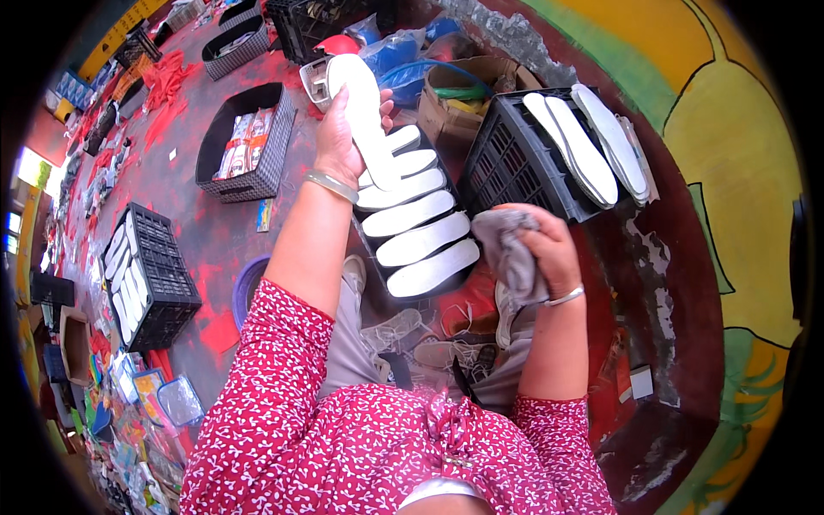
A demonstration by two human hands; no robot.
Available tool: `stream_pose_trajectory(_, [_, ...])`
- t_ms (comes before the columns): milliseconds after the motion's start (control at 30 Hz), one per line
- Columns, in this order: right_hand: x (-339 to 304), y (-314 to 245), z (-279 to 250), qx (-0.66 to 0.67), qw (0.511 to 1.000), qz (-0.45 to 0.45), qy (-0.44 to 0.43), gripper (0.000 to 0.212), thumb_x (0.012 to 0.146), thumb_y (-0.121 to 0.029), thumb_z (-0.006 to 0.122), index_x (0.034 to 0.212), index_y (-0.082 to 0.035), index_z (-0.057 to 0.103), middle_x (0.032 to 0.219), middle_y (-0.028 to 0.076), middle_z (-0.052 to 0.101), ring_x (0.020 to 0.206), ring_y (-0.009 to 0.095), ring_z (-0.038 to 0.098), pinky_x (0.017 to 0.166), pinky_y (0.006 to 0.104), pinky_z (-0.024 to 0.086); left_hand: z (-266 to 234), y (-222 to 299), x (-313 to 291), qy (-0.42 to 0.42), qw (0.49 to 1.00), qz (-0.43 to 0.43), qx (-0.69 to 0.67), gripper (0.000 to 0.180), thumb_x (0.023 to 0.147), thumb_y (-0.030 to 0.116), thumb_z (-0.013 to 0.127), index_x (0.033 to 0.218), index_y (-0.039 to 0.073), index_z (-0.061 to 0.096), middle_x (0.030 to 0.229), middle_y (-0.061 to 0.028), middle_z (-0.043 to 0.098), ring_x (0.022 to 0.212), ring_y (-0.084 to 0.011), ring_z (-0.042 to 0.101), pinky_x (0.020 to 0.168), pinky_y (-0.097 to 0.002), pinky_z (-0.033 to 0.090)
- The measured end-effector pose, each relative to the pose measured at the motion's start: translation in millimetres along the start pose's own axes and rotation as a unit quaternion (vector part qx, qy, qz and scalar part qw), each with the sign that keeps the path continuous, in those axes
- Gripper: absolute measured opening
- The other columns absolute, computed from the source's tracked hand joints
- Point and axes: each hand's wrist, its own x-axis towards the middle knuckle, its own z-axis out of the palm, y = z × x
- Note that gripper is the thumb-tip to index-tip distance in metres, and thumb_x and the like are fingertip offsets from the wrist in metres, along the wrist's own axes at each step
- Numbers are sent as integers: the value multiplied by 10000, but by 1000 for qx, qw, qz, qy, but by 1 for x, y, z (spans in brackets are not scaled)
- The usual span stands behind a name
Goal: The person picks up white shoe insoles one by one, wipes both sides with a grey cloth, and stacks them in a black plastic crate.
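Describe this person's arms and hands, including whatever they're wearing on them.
Both hands are bare, without gloves. The left sleeve and right sleeve are crimson with a small white sprig print, leaving the forearms uncovered. Above the left hand sits a thick pale bangle; the right hand has a thinner silvery-white band at its wrist.

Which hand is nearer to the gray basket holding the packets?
Left. The left hand, gripping a white insole, is just right of the basket; the right hand, holding a gray cloth, is farther right and lower in the picture.
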Motion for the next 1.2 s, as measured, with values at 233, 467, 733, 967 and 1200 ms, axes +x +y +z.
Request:
stream_pose_trajectory(233, [-18,-1,-39,173,976,-122,43,385,801,-64,528,1148,103,531,1070,191,623,984,259,615,920,345,462,-24,-13,-8,45,981,-82,168,403,922,277,489,1182,-29,458,1066,-166,605,868,-222,618,654,-307,517])
stream_pose_trajectory(467, [-8,6,-8,198,961,-176,-84,549,866,-520,540,750,14,592,758,134,583,741,232,579,651,299,469,-16,-31,-25,2,986,-63,154,463,962,299,352,1202,-74,484,1106,-160,607,934,-233,622,813,-336,519])
stream_pose_trajectory(733, [7,35,31,102,977,178,-61,348,924,-241,567,1166,7,545,854,103,662,620,80,569,545,214,473,43,-57,-53,7,996,14,87,414,954,362,392,1158,28,527,998,-62,601,895,-169,595,807,-295,479])
stream_pose_trajectory(967, [18,40,52,331,933,126,72,265,910,-214,552,1053,9,572,949,148,660,677,165,613,571,310,530,30,-78,-36,-70,995,36,60,463,944,364,400,1231,5,461,1112,-134,576,1031,-252,562,929,-419,439])
stream_pose_trajectory(1200, [29,48,13,227,947,-27,226,205,912,-136,533,989,45,591,821,118,651,656,166,621,609,276,516,20,-72,-33,-72,977,-31,199,258,916,184,565,1123,34,538,1001,-41,612,909,-145,583,778,-294,484])
